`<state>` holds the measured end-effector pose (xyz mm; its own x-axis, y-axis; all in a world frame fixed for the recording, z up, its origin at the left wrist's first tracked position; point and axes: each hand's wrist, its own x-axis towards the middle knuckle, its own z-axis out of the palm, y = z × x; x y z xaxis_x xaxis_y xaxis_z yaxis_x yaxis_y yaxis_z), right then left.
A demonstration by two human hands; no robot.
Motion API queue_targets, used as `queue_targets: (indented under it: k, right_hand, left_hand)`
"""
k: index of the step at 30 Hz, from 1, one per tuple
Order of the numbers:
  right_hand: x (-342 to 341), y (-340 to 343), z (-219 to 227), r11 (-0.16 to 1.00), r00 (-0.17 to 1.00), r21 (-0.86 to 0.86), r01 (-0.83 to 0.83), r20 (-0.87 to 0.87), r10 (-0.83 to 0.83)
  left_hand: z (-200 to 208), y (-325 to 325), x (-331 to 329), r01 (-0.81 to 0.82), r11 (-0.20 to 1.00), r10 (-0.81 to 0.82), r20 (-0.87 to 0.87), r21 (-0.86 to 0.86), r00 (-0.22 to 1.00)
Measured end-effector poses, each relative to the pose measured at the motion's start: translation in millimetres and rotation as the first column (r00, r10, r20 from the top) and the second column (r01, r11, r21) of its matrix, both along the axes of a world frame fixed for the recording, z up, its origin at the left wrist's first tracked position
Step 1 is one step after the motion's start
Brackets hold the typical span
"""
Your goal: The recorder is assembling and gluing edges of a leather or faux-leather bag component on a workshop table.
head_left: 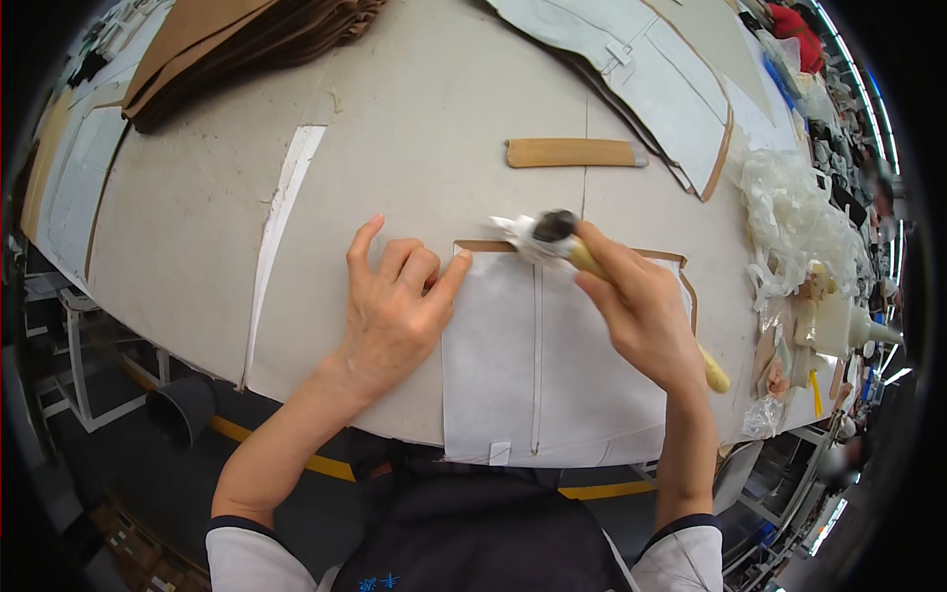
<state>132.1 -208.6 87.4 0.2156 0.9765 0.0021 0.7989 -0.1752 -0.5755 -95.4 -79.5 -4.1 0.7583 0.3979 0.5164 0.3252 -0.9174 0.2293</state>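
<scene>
A pale grey-white panel [491, 360] with brown edging lies on the table in front of me, and a narrow seam runs down its middle. My right hand [646, 311] is wrapped around the yellow handle of a hammer [554, 227]. Its dark head, with white wrapping on it, is slightly blurred over the panel's far brown edge. Whether the head touches that edge I cannot tell. My left hand [400, 301] rests by the far left corner, thumb tip on the brown edge. Its little finger is stretched out and the middle fingers are bent, holding nothing.
Beyond the panel lies a tan strip-shaped piece [572, 152]. Stacked brown pieces [212, 49] are at the far left, and more white-backed panels [641, 74] at the far right. Crumpled clear plastic bags [789, 217] and a pale nozzle bottle [838, 326] crowd the right side.
</scene>
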Motion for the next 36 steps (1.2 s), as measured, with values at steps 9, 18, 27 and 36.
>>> queue_targets:
  k: [9,18,27,36]
  right_hand:
    - [77.3,-231.0,-47.3,0.700,0.646,0.255,0.667,0.269,-0.714]
    - [88.6,-252.6,-60.0,0.752,0.488,0.381,0.538,0.587,-0.646]
    - [-44.3,-169.5,-23.8,0.972,0.978,0.229,0.059,0.183,-0.103]
    - [1.5,8.6,-49.7,0.939,0.978,0.281,-0.198,0.126,0.168]
  left_hand:
    - [8.2,6.0,-5.9,-0.010,0.951,0.039,0.090,-0.308,0.995]
    - [12.1,-7.6,6.9,-0.051,0.986,0.051,-0.009,-0.160,0.999]
    - [23.8,-4.7,11.7,-0.146,0.923,0.131,-0.065,-0.355,0.989]
    - [23.0,18.0,25.2,-0.149,0.653,0.060,-0.145,-0.743,0.988]
